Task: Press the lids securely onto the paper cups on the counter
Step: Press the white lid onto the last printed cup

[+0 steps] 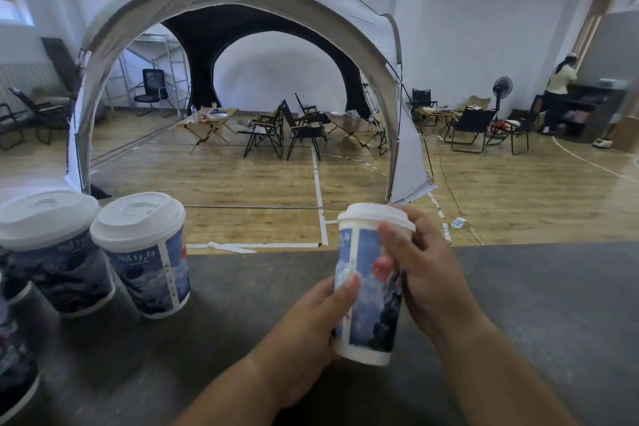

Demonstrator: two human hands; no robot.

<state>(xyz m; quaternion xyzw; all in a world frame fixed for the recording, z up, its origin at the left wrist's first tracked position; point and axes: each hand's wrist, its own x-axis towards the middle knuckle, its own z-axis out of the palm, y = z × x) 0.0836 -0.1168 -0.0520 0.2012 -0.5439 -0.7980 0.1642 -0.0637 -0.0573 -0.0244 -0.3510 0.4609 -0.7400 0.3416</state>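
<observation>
Head view. Background: a large arched tent (242, 10) stands on a wood floor, well apart from the work and of no bearing on it. A dark counter (536, 304) spans the foreground. At its left a far-left lidded cup (58, 263) and a second lidded cup (148, 263) stand upright, just beside each other and well apart from the hands. More printed cups (14, 373) are cut off by the left edge.

The held cup (370, 304) is centre-right, leaning slightly and motion-blurred; whether its base touches the counter cannot be told. The left hand (311, 318) grips the lower wall, thumb across the print. The right hand (428, 273) wraps the upper wall from the right, thumb up near the rim. The lid (375, 216) is on this cup; whether it is snapped down all round cannot be told.

Risks, judged:
1. Both hands squeeze the paper wall, which could ovalise the rim and let the lid spring off one side.
2. Pressing with the base unsupported would give a weak, uneven seat.
3. The lean could spill any contents if the lid lets go; fill level is not visible.
4. Thumb pressure on one edge alone may leave the far edge raised.
</observation>
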